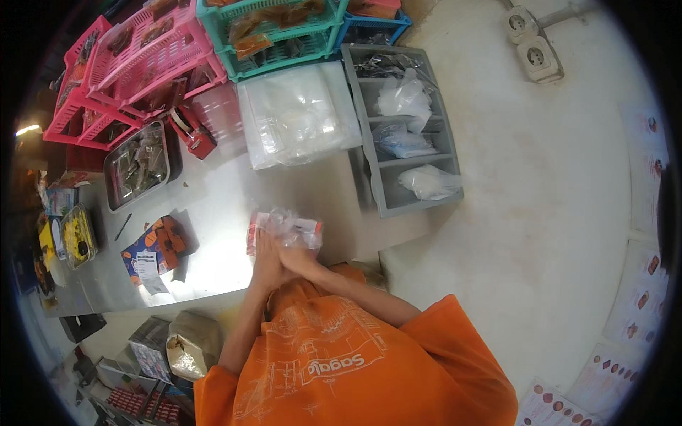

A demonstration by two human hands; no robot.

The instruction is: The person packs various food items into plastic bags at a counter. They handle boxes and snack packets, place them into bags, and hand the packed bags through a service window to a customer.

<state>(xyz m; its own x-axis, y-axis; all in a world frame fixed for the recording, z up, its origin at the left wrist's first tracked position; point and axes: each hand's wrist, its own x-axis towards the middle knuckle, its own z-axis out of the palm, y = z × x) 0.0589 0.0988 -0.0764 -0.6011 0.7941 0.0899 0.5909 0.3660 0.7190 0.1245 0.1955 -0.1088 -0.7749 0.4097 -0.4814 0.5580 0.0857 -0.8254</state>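
Note:
Close to my body, at the front of the metal table (218, 186), a red-and-white package (309, 226) sits under crinkled clear plastic (282, 221). My left hand (265, 258) lies along the package's left side, fingers pointing away from me. Beside it and touching it, my right hand (301, 262) is closed over the near part of the plastic. The undersides of both hands and the near edge of the package are hidden.
A folded cardboard box (165, 242) with a paper slip, a pen (123, 227) and a metal tray of packets (139, 168) are left. Behind stand a red tape dispenser (194, 136), pink baskets (149, 58), clear bags (295, 114) and a grey divided organizer (381, 178).

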